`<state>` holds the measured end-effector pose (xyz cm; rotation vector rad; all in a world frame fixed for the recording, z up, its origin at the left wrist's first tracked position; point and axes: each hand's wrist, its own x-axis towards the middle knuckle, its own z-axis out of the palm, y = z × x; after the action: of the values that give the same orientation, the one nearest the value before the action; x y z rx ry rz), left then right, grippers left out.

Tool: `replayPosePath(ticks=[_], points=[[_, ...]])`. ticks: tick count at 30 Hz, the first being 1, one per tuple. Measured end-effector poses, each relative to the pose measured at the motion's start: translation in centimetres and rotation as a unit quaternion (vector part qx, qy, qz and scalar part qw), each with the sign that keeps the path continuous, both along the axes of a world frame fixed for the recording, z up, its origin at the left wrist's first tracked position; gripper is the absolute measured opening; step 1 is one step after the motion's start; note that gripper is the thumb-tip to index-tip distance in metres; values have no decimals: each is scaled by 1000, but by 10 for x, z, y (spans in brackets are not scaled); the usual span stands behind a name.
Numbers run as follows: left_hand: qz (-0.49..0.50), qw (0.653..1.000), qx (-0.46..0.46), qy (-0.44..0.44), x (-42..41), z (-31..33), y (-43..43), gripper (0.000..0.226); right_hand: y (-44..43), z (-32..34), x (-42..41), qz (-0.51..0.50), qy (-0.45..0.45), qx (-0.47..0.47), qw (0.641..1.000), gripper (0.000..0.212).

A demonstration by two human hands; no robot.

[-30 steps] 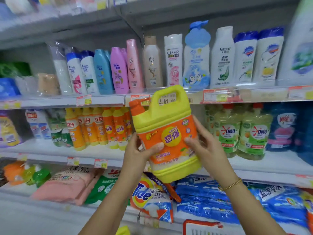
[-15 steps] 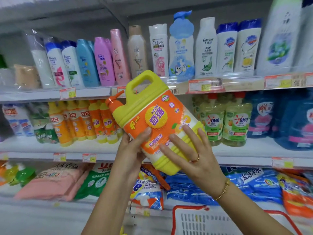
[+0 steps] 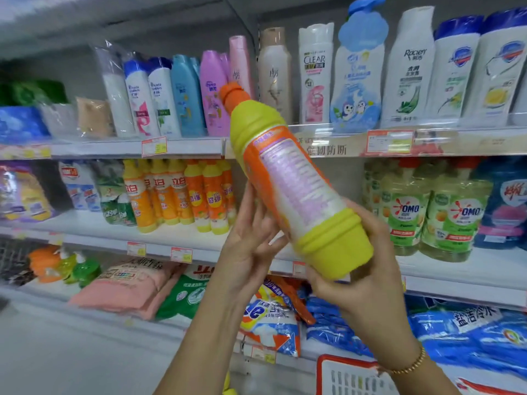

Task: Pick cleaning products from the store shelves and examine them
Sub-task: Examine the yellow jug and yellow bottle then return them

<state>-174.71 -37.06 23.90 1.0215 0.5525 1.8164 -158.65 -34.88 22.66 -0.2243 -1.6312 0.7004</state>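
Observation:
A big yellow detergent jug (image 3: 296, 192) with an orange cap and orange label is held up in front of the shelves, tilted with its cap toward the upper left. Its narrow side with small print faces me. My right hand (image 3: 362, 283) grips the jug's yellow base from below and behind, fingers curled round it. My left hand (image 3: 251, 243) touches the jug's left side with fingers extended upward.
Shampoo bottles (image 3: 313, 75) line the upper shelf. Orange-yellow dish soap bottles (image 3: 176, 195) and green OMO bottles (image 3: 450, 218) stand on the middle shelf. Detergent bags (image 3: 268, 317) lie on the lower shelf. A red-rimmed white basket (image 3: 350, 377) sits at the bottom right.
The jug has been turned about its long axis, so its narrow printed side faces me instead of the front label. My right hand moved down to the base.

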Motion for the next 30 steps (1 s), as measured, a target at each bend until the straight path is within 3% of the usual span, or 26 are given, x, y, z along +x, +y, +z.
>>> replayPosePath(ticks=[2, 5, 7, 9, 12, 14, 16, 18, 20, 25, 28, 30], points=[[15, 1000, -5, 18, -5, -2, 1, 112, 5, 5, 4, 91, 45, -108, 989, 78], [5, 1000, -4, 26, 0, -4, 1, 85, 14, 7, 9, 217, 127, -239, 938, 76], [-18, 1000, -1, -9, 7, -5, 3, 75, 17, 9, 9, 268, 147, -276, 911, 81], [-22, 999, 2, -40, 11, -7, 6, 76, 19, 13, 9, 261, 143, -261, 918, 89], [25, 999, 0, -47, 15, -7, 9, 88, 23, 14, 10, 32, 82, -159, 983, 78], [52, 997, -1, -49, 18, -8, 9, 91, 19, 8, 7, -112, 3, -43, 993, 74], [58, 997, 5, -51, 22, -9, 8, 89, 14, -3, 2, -209, -94, 68, 971, 78], [58, 997, 7, -42, 26, -8, 4, 87, 13, -13, -2, -300, -172, 151, 926, 85], [56, 998, 6, -24, 28, -7, 0, 86, 15, -16, -4, -334, -168, 159, 914, 89], [-1, 1000, 21, 1, 22, 10, -6, 108, 11, -12, 4, -242, -83, 121, 959, 91], [-50, 995, 59, 60, 17, 21, -6, 106, -1, -7, 7, -157, -49, 18, 986, 86], [-53, 991, 65, 106, 11, 24, -4, 116, -6, -5, 11, -43, 6, -76, 996, 78]])
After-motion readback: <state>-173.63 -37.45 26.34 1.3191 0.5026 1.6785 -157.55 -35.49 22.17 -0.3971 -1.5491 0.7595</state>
